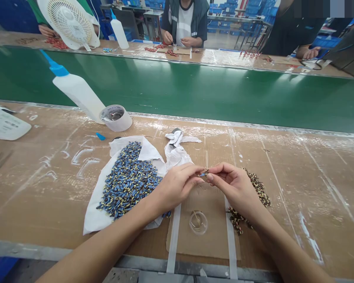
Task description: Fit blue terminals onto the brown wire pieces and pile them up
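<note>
Head view. Left of the hands, a heap of blue parts (128, 181) lies on a white sheet (96, 222), and the left forearm crosses the heap's near corner. A crumpled white bag (175, 152) sits just behind the hands. A pile of dark brown parts (260, 189) lies under and beside the right wrist. A small clear dish (198, 223) rests on a taped-down cardboard pad (208, 239), directly below the hands and apart from them. Farther back left stand a tape roll (117, 117) and a tilted squeeze bottle (77, 91), which touch each other.

The left hand (177, 185) and right hand (236, 185) meet above the pad. The fingers (194, 173) of both hands are pinched closed on one small part (203, 173), held clear of the desk (306, 184). It shows blue with a pale streak; finer detail cannot be told.

The desk's near metal edge lies close under the forearms. A green conveyor belt (194, 92) bounds the far side, with another person's hands (179, 39) beyond it. The desk surface to the right is bare.
</note>
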`<state>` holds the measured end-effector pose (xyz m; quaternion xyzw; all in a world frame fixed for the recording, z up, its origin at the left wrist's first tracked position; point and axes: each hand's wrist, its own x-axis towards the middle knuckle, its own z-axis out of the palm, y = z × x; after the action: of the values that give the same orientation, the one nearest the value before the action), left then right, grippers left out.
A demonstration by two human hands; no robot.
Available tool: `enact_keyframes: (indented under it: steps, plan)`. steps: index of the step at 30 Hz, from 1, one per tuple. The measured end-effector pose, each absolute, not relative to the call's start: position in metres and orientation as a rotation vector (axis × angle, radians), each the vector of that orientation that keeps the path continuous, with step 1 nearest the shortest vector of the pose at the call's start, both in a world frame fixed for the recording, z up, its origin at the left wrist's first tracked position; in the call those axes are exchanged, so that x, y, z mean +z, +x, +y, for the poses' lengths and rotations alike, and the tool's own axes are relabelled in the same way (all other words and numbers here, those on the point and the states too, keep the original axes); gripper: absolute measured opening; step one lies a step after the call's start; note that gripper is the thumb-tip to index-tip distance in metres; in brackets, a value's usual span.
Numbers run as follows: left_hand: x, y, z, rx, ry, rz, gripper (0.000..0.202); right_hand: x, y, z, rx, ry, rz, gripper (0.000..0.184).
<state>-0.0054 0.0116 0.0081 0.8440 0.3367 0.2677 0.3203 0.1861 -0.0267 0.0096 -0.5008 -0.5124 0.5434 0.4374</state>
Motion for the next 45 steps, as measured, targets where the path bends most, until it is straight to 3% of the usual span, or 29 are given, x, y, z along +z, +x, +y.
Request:
enact_keyframes:
  steps: [10, 26, 45]
  plan:
    - [0.005, -0.006, 0.011, 0.651, 2.348, 0.838, 0.020, 0.010, 0.181, -0.027, 1.373, -1.261, -1.245, 0.020]
    - [0.006, -0.003, 0.005, 0.665, 2.312, 0.877, 0.026, 0.001, 0.178, -0.031, 1.384, -1.274, -1.176, 0.018]
    - [-0.001, -0.006, 0.007, 0.543, 2.638, 0.861, 0.017, -0.002, 0.178, -0.037, 1.418, -1.224, -1.333, 0.019]
